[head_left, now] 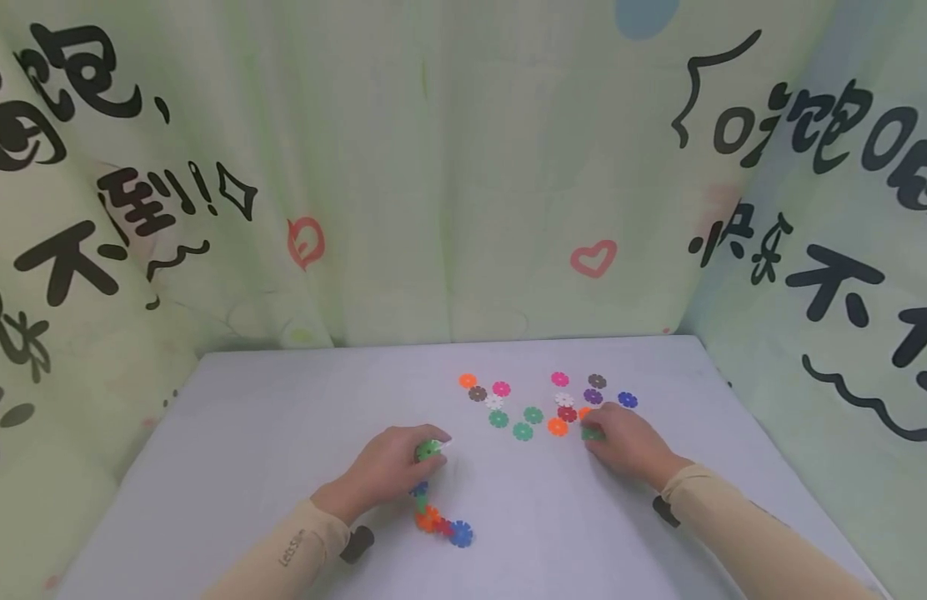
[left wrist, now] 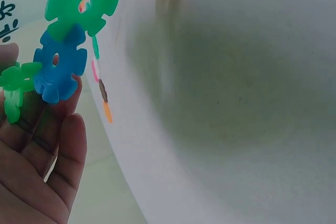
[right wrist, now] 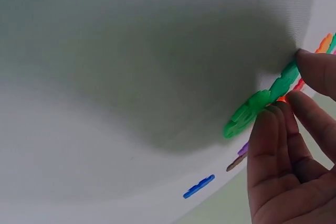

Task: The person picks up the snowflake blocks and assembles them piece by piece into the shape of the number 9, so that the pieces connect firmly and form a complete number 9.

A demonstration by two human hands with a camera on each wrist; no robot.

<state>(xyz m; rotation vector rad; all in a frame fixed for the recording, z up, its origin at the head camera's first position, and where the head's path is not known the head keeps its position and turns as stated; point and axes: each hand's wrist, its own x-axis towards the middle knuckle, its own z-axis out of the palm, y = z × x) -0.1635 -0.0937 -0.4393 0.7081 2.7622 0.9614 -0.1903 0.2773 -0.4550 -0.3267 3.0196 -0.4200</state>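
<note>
My left hand (head_left: 392, 461) grips one end of a chain of interlocked plastic snowflake discs above the table. A green disc (head_left: 428, 450) shows between thumb and fingers; a blue disc, an orange disc (head_left: 428, 520) and a last blue disc (head_left: 461, 534) hang below. In the left wrist view, a blue disc (left wrist: 58, 66) joins a green disc (left wrist: 81, 6) near the fingers. Over at the loose discs, my right hand (head_left: 630, 440) pinches a green disc (right wrist: 283, 82) at the tabletop. Another green disc (right wrist: 245, 115) lies against its fingertips.
Loose snowflake discs lie flat on the white table (head_left: 283, 433): green (head_left: 523, 432), orange (head_left: 557, 427), pink (head_left: 501, 388), and blue (head_left: 627, 400) among several others. A printed curtain (head_left: 448, 167) surrounds the table's back and sides.
</note>
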